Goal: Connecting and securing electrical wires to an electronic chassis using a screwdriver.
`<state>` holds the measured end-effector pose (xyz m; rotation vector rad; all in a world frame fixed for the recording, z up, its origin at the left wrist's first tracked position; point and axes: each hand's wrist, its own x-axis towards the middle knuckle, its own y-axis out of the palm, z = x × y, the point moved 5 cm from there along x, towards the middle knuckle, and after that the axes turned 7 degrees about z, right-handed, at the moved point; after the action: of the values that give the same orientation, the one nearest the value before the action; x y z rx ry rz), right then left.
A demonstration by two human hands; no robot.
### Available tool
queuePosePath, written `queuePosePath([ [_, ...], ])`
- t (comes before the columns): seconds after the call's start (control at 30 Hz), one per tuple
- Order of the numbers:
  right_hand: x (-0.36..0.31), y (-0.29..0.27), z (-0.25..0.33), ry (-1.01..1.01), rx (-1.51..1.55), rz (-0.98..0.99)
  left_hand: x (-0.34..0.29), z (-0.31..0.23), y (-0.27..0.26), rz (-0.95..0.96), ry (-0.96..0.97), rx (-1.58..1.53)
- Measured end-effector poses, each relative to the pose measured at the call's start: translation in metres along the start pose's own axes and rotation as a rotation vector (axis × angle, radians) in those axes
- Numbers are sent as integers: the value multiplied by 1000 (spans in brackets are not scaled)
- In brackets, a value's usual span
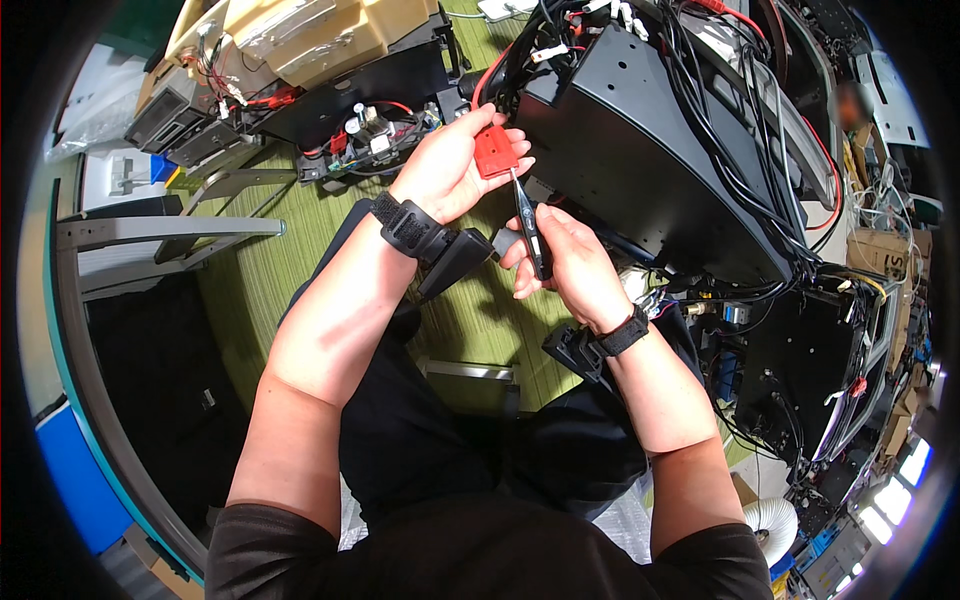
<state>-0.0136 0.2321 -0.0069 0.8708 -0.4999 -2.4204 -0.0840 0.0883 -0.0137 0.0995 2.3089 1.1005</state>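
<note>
My left hand is closed around a red plastic connector, which has a red cable running up from it. In my right hand is a pair of long-nose pliers with dark handles, its narrow tip pointing up. That tip meets the lower edge of the connector; whether it grips anything there is too small to tell. Each wrist carries a black strap with a black device, the left one and the right one.
A large black metal housing with bundled black cables stands at the right. Behind my left hand lies an assembly of exposed electronic parts. A beige machine is at the upper left, above a metal frame leg. Green carpet covers the floor.
</note>
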Motion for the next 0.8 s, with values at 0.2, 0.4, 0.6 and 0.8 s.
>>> queuePosePath([
  [0.2, 0, 0, 1, 6, 2, -3, 0, -1, 0, 13, -4, 9],
  [0.4, 0, 0, 0, 3, 11, -8, 1, 1, 0, 9, -8, 8],
  [0.6, -1, 1, 3, -2, 5, -6, 3, 2, -3, 48, -15, -9],
  [0.8, -1, 0, 3, -9, 5, -13, 4, 2, -4, 60, -18, -13],
])
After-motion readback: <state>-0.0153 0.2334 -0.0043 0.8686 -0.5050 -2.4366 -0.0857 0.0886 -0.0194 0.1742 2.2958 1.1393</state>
